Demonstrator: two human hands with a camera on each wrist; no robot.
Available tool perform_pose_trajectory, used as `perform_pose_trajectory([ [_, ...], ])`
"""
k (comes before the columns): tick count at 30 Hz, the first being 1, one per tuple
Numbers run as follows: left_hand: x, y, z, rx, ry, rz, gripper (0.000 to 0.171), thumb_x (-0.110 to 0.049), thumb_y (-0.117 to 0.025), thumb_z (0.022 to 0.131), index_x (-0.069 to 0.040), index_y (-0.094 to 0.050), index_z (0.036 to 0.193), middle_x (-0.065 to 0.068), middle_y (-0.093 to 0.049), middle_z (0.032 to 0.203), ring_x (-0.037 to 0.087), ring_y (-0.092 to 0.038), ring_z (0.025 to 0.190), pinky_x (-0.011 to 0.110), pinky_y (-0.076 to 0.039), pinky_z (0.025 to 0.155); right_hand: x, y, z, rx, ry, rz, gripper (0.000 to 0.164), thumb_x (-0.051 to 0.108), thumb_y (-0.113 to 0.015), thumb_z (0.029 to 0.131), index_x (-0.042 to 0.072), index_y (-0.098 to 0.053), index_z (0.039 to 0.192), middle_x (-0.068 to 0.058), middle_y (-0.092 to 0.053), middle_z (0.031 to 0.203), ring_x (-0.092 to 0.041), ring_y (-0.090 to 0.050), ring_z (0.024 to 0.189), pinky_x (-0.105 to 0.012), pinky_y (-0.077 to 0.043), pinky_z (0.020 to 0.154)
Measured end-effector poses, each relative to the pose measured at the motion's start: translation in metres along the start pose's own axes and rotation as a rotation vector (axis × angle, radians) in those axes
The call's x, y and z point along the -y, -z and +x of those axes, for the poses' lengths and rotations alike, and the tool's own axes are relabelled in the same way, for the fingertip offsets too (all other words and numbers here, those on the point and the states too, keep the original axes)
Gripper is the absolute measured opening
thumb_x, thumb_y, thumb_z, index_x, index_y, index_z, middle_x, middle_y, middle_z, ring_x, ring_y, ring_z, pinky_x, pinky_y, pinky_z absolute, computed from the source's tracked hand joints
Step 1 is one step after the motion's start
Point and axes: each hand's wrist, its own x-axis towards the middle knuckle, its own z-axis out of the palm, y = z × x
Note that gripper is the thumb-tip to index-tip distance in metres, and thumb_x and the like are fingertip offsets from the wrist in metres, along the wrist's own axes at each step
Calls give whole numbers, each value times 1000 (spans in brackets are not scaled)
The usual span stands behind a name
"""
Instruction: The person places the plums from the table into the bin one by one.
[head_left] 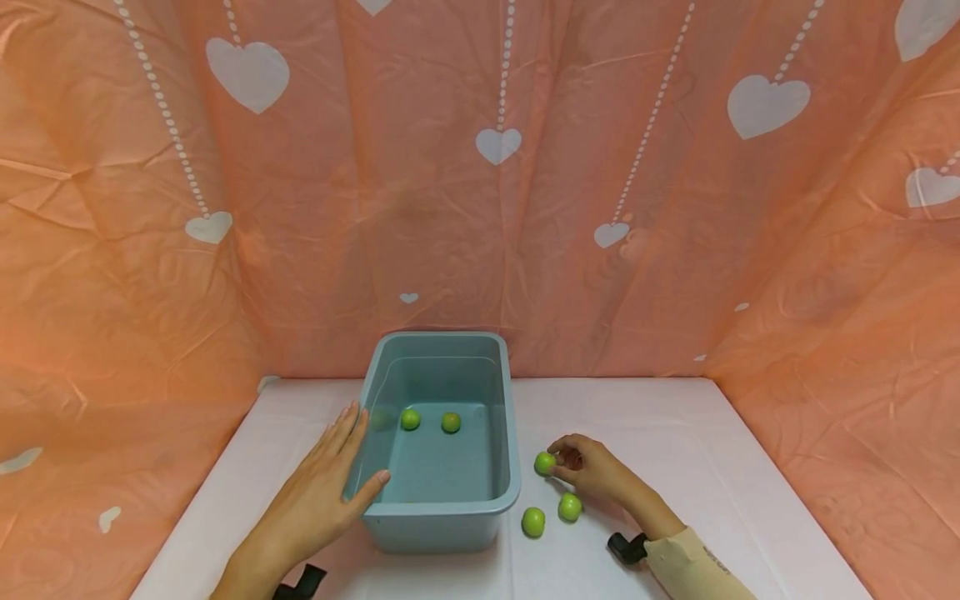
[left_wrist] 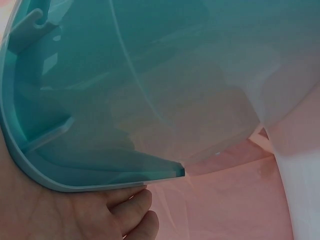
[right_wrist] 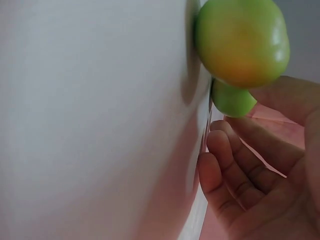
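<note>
My left hand rests along the left side of a blue-grey plastic bin, fingers straight and thumb over the near left rim. In the left wrist view its fingertips lie outside, under the bin's lip. To the right of the bin, my right hand pinches a green tomato between thumb and fingers, low over the table. Two more green tomatoes lie close by, one below the hand and another nearer the bin. A tomato with an orange blush looms large in the right wrist view.
Inside the bin, two green tomatoes sit on the floor toward the far end. The white-covered table ends at a pink-orange curtain with white hearts, which closes in the back and both sides.
</note>
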Motion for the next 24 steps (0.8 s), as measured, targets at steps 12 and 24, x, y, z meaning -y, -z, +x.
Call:
perform_pose_trajectory([
  [12,0,1,1,11,2,-6,93,-61,-57,106,-2,-25,170,20,-16,178,48,-20,162,71,-27,124,4,1,0,22,-34,-26,21,15,-81,97,4,-75,114,3,-64,94,-12,-59,86,-25,-53,75],
  [24,1,1,1,18,5,-8,94,-62,-57,106,-2,-24,170,21,-16,178,48,-20,161,71,-27,123,5,2,2,15,-33,-4,19,17,-81,98,6,-74,112,4,-65,93,-12,-59,87,-25,-54,76],
])
